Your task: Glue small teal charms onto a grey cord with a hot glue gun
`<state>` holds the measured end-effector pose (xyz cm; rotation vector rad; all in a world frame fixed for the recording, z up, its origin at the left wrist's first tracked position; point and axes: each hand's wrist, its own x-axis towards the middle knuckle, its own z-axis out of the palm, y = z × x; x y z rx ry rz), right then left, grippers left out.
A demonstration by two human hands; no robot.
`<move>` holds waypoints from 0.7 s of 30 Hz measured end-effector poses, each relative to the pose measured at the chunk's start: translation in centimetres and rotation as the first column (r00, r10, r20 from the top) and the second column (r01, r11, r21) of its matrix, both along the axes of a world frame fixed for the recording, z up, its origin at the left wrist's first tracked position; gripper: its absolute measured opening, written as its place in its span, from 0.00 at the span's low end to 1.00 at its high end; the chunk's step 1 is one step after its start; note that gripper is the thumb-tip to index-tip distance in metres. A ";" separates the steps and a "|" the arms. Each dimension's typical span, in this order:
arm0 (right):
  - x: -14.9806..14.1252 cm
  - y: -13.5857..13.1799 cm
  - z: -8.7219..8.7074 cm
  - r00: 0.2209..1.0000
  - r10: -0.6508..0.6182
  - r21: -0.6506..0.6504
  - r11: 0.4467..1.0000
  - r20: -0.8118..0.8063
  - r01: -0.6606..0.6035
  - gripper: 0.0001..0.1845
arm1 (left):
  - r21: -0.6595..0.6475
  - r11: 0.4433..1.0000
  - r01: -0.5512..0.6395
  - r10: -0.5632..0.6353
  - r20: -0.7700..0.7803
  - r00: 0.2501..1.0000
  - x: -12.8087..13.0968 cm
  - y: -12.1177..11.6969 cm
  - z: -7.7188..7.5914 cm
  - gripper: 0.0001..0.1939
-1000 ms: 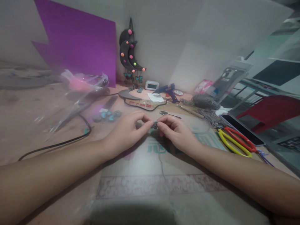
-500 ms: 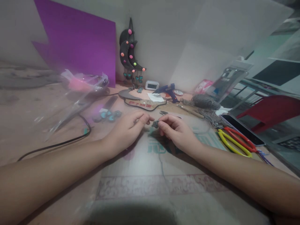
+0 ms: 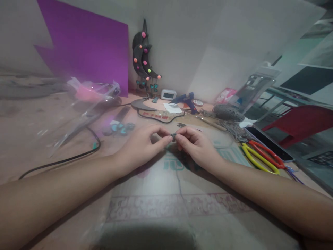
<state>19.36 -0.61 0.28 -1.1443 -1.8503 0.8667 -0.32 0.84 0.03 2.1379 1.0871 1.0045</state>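
The left hand (image 3: 144, 145) and right hand (image 3: 198, 146) pinch a small grey piece (image 3: 173, 135), possibly yarn, in their fingers (image 3: 164, 142); at its one o'clock lies a blue glue gun (image 3: 189, 101).

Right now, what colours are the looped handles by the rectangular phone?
Yellow handle, orange-red handle; head view.

Dim, hazy light, pale glare on worktop (image 3: 156, 185), dark bottom shadow (image 3: 145, 238); smeared left edge

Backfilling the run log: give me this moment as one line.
left hand: pinching small grey piece | right hand: pinching same piece | right side: grey yarn, phone | back: dark crescent ornament
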 end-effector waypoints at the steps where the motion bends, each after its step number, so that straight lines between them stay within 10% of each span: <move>1: 0.0 0.0 0.0 1.000 -0.001 0.007 1.000 0.009 0.001 0.10 | 0.007 1.000 0.002 -0.002 -0.007 1.000 0.0 0.0 0.0 0.11; 21: 0.0 0.2 -0.1 0.995 0.036 0.050 0.998 0.091 -0.041 0.10 | 0.007 1.000 0.021 -0.021 -0.041 0.999 0.0 0.1 0.0 0.11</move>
